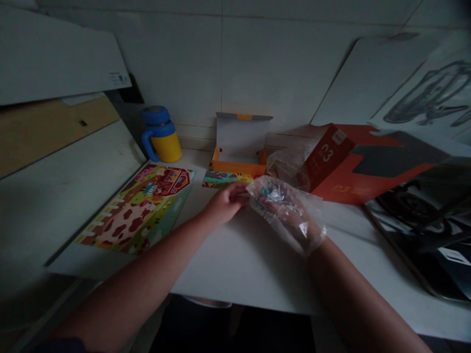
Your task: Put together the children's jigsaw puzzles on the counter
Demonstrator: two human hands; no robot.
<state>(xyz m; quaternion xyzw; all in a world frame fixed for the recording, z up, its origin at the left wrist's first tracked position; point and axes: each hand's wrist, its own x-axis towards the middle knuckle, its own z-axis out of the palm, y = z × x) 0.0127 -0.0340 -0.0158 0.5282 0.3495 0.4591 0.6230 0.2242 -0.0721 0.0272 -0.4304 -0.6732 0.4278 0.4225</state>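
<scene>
In the head view my right hand (287, 212) shows blurrily through a clear plastic bag (305, 230); I cannot tell whether it is inside the bag or beneath it. Its fingers are curled around a bunched part, where small teal pieces (271, 192) show through the film. My left hand (227, 202) is bent at the fingers, with the fingertips closed at the left edge of the same bag. Just beyond both hands lies a colourful printed card (224, 179), in front of an orange box (239, 165) with its lid raised.
A farm-picture board (136, 208) lies on the white table (235, 264) at left. Behind it stands a blue and yellow mug (165, 142). To the right are a tilted red-orange box (331, 171), more crumpled clear plastic (289, 164) and a black item (423, 240).
</scene>
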